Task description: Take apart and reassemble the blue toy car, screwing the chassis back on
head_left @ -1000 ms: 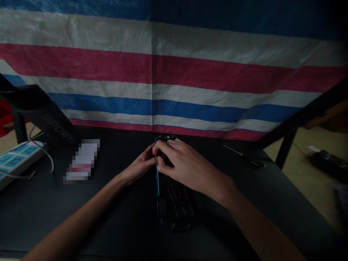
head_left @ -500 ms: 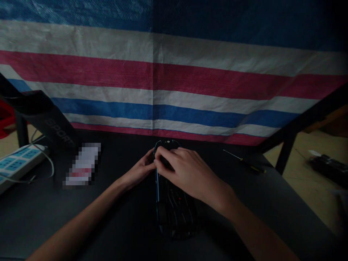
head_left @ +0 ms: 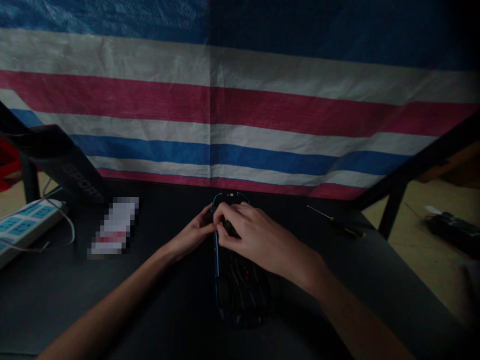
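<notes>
Landmark: the black toy car body (head_left: 240, 280), lying on the dark counter (head_left: 112, 300) with a thin blue edge down its left flank.
Car position: centre of the counter, directly ahead of the person, its far end close to the striped tarp (head_left: 240, 110) that hangs behind.
Long axis: runs straight away from the person, near end toward the body, far end toward the tarp.
Right hand (head_left: 258, 235): laid over the far half of the car from the right, fingers curled down onto its top; the grip is closed on the car or on a small part there, which one is too dark to tell.
Left hand (head_left: 193, 232): at the car's left flank near the far end, fingertips pinched against the blue edge and meeting the right hand's fingertips; grip pressed to the car.
Nearer hand: both work the same spot at the far end; the right covers more of the car, the left only touches its side.
Direction from grip: the rest of the car stretches back from both grips toward the person.
Screwdriver (head_left: 333, 222): one, lying well to the right of the car, untouched.
Power strip (head_left: 22, 227): one, far left of the car at the counter's edge, with a cable looping from it.
Blurred card (head_left: 114, 227): one, left of the car, between it and the power strip.
Count: one car, two hands, one screwdriver, one power strip, one card.
</notes>
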`<state>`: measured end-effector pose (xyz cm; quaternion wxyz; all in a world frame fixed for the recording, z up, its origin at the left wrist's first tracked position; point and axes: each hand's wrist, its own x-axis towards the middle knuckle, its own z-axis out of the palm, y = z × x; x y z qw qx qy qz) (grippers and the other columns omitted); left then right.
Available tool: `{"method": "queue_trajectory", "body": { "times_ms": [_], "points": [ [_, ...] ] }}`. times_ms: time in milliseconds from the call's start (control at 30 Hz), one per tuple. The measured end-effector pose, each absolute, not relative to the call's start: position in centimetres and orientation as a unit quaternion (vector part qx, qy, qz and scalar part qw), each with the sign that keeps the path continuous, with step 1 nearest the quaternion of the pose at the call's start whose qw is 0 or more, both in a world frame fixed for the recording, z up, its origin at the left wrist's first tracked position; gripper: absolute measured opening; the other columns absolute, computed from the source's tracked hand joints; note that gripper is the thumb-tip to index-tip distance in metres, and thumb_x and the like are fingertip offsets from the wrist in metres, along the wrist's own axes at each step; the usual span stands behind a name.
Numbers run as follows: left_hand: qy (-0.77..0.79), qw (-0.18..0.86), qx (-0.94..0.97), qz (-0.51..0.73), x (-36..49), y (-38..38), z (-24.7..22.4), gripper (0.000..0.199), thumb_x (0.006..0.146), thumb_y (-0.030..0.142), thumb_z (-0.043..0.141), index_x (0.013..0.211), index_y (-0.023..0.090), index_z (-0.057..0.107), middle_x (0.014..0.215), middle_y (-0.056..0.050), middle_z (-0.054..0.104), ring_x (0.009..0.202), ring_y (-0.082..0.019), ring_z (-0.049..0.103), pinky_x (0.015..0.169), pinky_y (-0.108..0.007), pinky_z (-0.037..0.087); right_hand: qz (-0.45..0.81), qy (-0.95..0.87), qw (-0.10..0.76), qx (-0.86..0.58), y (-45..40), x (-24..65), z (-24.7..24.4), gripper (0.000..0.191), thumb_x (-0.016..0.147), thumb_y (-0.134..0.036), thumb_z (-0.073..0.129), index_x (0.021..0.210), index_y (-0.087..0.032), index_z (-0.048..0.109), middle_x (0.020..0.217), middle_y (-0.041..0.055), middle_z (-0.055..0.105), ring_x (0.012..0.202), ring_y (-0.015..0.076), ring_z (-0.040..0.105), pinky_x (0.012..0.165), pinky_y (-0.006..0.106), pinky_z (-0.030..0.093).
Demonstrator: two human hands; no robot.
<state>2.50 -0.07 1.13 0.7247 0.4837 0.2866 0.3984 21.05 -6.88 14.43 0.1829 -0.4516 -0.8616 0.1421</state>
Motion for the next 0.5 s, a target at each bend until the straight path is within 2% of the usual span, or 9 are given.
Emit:
{"method": "queue_trajectory", "body": {
  "times_ms": [100, 200, 267, 400, 500],
  "points": [
    [0.296, 0.725, 0.48, 0.394, 2.57, -0.26, 1.46, 0.057, 0.077, 0.02, 0.084, 0.13, 0.021, 0.063, 0.1, -0.004, 0.075, 0.115, -0.025, 0.066, 0.102, -0.032, 0.049, 0.123, -0.866, 0.197, -0.443, -7.01, 21.06, 14.57, 0.011, 0.096, -0.021, 0.056, 0.106, -0.022, 0.059, 0.102, 0.0041, 0.071, 0.097, 0.0202, 0.064, 0.09, 0.034, 0.045],
    [0.283, 0.726, 0.481, 0.401, 2.6, -0.34, 1.56, 0.053, 0.077, 0.022, 0.084, 0.126, 0.02, 0.064, 0.099, -0.004, 0.075, 0.115, -0.025, 0.065, 0.102, -0.033, 0.048, 0.071, -0.862, 0.173, -0.472, -7.0, 20.89, 14.29, 0.016, 0.104, -0.033, 0.049, 0.105, -0.023, 0.061, 0.09, 0.0028, 0.071, 0.083, 0.0201, 0.064, 0.079, 0.034, 0.044],
    [0.279, 0.722, 0.487, 0.405, 2.61, -0.33, 1.55, 0.051, 0.076, 0.023, 0.084, 0.123, 0.02, 0.065, 0.102, -0.006, 0.075, 0.117, -0.026, 0.065, 0.103, -0.034, 0.048, 0.059, -0.859, 0.161, -0.483, -6.92, 20.77, 13.99, 0.02, 0.107, -0.035, 0.046, 0.106, -0.023, 0.062, 0.085, 0.0022, 0.07, 0.077, 0.0196, 0.064, 0.073, 0.033, 0.042],
    [0.287, 0.713, 0.5, 0.399, 2.63, -0.25, 1.65, 0.053, 0.076, 0.025, 0.085, 0.124, 0.019, 0.064, 0.107, -0.007, 0.075, 0.119, -0.028, 0.064, 0.104, -0.035, 0.048, 0.065, -0.873, 0.204, -0.439, -6.78, 20.63, 13.66, 0.009, 0.099, -0.02, 0.053, 0.106, -0.021, 0.059, 0.095, 0.0033, 0.07, 0.091, 0.0202, 0.063, 0.087, 0.035, 0.044],
    [0.279, 0.715, 0.5, 0.4, 2.64, -0.14, 1.58, 0.056, 0.076, 0.024, 0.086, 0.127, 0.019, 0.063, 0.109, -0.008, 0.075, 0.12, -0.029, 0.063, 0.104, -0.036, 0.049, 0.055, -0.874, 0.217, -0.431, -6.85, 20.58, 13.73, 0.01, 0.096, -0.02, 0.054, 0.106, -0.021, 0.057, 0.1, 0.0044, 0.069, 0.096, 0.0215, 0.062, 0.094, 0.037, 0.043]
  ]
}}
